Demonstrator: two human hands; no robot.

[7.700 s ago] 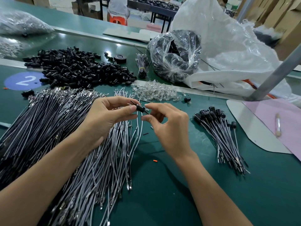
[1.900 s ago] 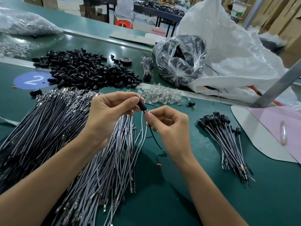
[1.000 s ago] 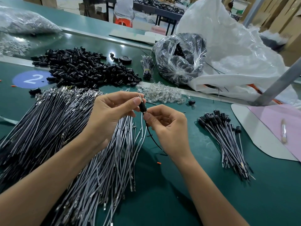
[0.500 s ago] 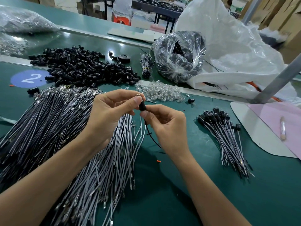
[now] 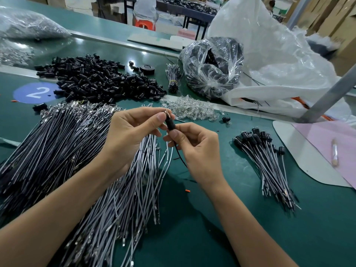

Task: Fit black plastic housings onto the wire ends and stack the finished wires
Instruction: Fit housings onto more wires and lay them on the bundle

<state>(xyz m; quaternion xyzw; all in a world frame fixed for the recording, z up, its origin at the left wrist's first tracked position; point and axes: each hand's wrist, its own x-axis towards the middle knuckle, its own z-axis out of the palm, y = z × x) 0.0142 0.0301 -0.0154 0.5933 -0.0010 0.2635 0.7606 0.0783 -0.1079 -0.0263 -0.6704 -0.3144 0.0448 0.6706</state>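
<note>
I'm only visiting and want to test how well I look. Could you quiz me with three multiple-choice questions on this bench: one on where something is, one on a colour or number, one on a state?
1. Where is the stack of finished wires?
A. on the person's right
B. on the person's left
C. in the clear bag

2. Which number is on the blue circle?
A. 5
B. 2
C. 8

3. How is the housing being fitted right now?
A. lying on the table
B. dropped in a box
C. pinched by the left hand and the right hand

Answers: 1 A, since the wires with black caps lie on that side. 2 B, since a white 2 shows on it. 3 C, since both hands close on it in the air.
</note>
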